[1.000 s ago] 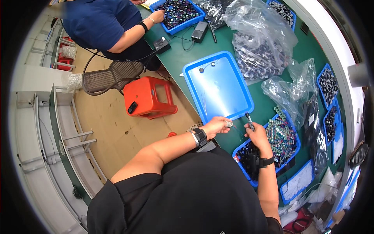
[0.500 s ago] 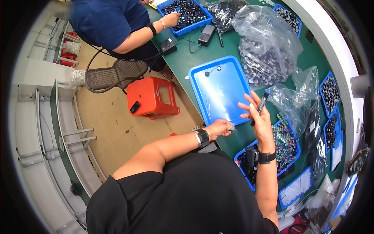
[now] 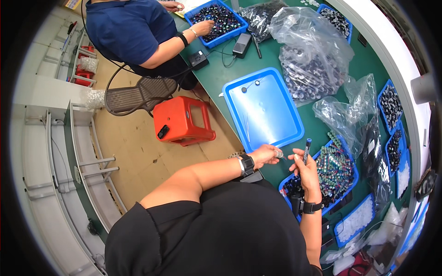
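I record the work in hand as under way and not closed out. The left hand (image 3: 265,155) has its fingers pinched on a small pale item (image 3: 279,154), held just off the near edge of the blue tray (image 3: 269,112). The right hand (image 3: 306,172) stands close beside it, its fingers grasping a dark pen-like tool (image 3: 307,149) with a blue end, tilted upward. Whether those right fingertips also hold a fine thread, I cannot tell.

On what is done: I find two small dark round pieces (image 3: 244,89) at the tray's far end and a thin, needle-like line along its left side. On what is left: neither held item is set down, so I judge the handling incomplete; its share of the whole I cannot establish.

Condition of the pale item: small, light grey to whitish, mostly covered by the fingers; its exact shape is not legible to me. The tool appears slim and straight. Right of the right hand, on the green worktop (image 3: 214,78), I note a blue bin (image 3: 356,177) heaped with multicoloured bead strands (image 3: 332,168).
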The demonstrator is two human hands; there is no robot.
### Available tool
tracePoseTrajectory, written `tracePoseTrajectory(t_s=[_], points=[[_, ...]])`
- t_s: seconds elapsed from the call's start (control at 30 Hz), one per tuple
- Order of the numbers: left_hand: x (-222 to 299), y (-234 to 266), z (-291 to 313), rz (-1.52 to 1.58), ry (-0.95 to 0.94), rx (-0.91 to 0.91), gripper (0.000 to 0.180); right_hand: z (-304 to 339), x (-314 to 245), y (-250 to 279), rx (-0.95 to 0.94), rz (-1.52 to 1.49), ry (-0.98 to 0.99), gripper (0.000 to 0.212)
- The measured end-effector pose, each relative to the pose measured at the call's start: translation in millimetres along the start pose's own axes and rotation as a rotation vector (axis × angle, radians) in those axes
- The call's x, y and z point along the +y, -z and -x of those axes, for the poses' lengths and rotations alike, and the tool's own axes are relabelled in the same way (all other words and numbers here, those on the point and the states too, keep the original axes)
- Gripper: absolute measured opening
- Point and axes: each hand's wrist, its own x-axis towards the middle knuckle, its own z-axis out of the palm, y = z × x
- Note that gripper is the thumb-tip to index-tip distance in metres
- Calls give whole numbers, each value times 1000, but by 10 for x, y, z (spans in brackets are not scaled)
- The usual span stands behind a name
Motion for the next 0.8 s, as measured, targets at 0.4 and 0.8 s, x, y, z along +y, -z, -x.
tracePoseTrajectory(t_s=[0.4, 0.8], points=[[93, -267, 115, -32, -64, -144, 24, 529, 201, 265, 60, -169, -58, 25], [342, -1058, 497, -414, -321, -455, 26, 716, 466, 515, 339, 60, 230, 25]])
